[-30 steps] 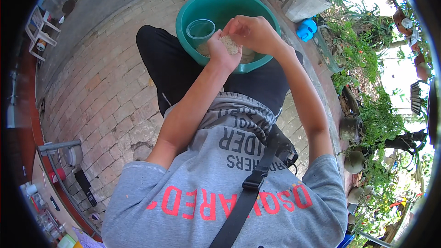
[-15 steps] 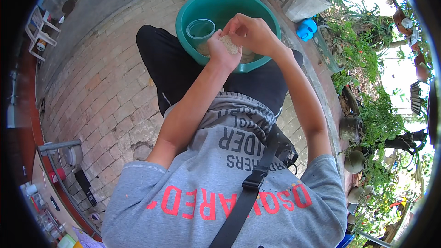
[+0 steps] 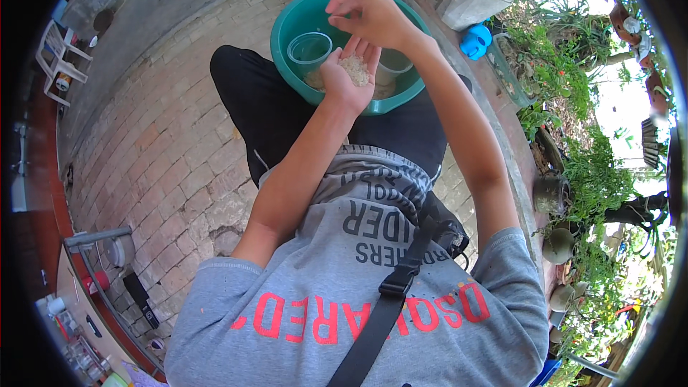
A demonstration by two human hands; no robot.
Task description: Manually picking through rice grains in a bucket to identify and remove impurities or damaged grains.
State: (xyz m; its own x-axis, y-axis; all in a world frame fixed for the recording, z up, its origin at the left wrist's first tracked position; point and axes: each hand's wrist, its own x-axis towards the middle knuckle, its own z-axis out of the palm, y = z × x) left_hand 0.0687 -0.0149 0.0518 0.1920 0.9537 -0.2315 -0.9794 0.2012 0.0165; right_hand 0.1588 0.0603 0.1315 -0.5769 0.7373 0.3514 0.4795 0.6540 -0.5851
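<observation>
My left hand (image 3: pixel 344 87) is cupped palm up over the green basin (image 3: pixel 290 20), holding a small heap of pale rice grains (image 3: pixel 355 70). Above and slightly beyond it is my right hand (image 3: pixel 376 18), its thumb and fingertips brought close in a pinch; whatever they hold, if anything, is too small to make out. Inside the basin, a clear round plastic tub (image 3: pixel 309 49) stands left of my left hand. Another clear tub (image 3: pixel 395 66) is on the right, partly hidden by my hand and forearm. Loose grain shows at the basin's bottom.
The basin sits between my legs in black trousers (image 3: pixel 251 93). Brick paving (image 3: pixel 165 136) spreads to the left, with a white plastic chair (image 3: pixel 61 61) farther off. At right are a blue plastic object (image 3: pixel 476 42), a pale bucket-like container (image 3: pixel 473 0) and potted plants (image 3: pixel 552 193).
My right hand has lifted off the rice, moving up and slightly left toward the basin's far side. The left hand stays about in place, its palm of rice now more exposed.
</observation>
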